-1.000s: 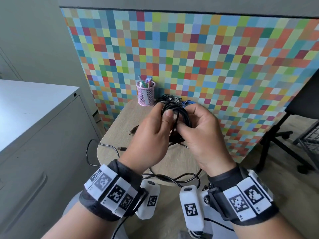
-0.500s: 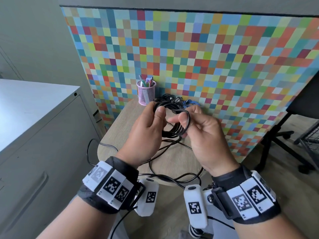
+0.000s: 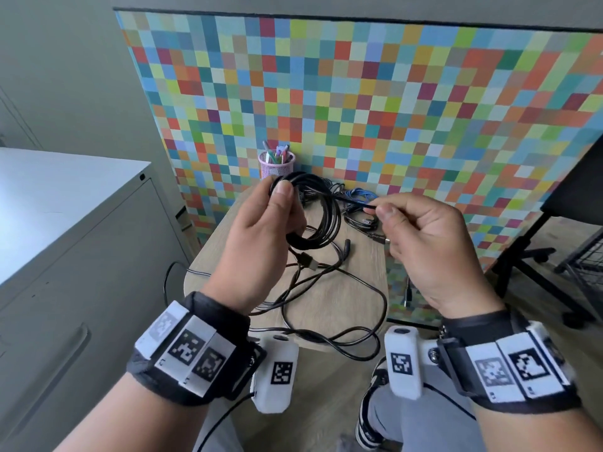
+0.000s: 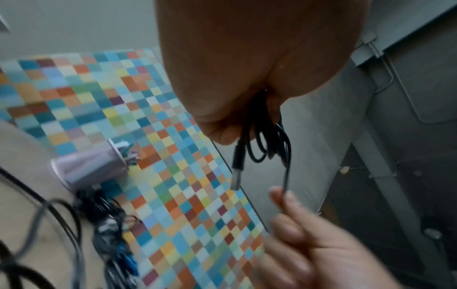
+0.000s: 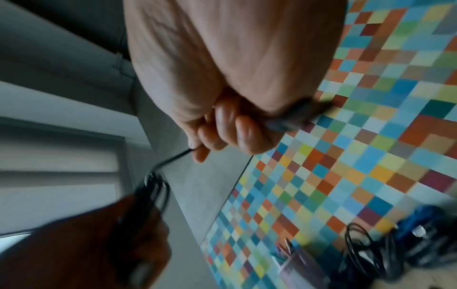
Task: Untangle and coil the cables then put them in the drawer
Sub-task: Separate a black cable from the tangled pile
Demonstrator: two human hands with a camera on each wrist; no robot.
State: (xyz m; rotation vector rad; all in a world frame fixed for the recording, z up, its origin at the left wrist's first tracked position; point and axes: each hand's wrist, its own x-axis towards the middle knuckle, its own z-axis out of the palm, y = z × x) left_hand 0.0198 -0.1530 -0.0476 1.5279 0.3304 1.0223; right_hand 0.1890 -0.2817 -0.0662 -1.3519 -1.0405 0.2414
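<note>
My left hand (image 3: 285,207) holds a coil of black cable (image 3: 321,220) upright above the small round table (image 3: 346,305), thumb pressed on the top of the loops. My right hand (image 3: 380,208) pinches the free strand of that cable between thumb and forefinger, drawn taut to the right of the coil. In the left wrist view the coil (image 4: 269,136) hangs from my fist with a USB plug (image 4: 237,168) dangling. The right wrist view is blurred but shows the pinched strand (image 5: 173,158).
Loose black cables (image 3: 329,288) sprawl over the table and hang off its front edge. A blue cable (image 3: 359,193) and a pink pen cup (image 3: 276,164) stand by the checkered panel. A grey drawer cabinet (image 3: 65,256) is left, an office chair (image 3: 554,243) right.
My hands were together on the coil; the right hand has since drawn away to the right, pulling one strand out taut. The left hand keeps its hold on the coil.
</note>
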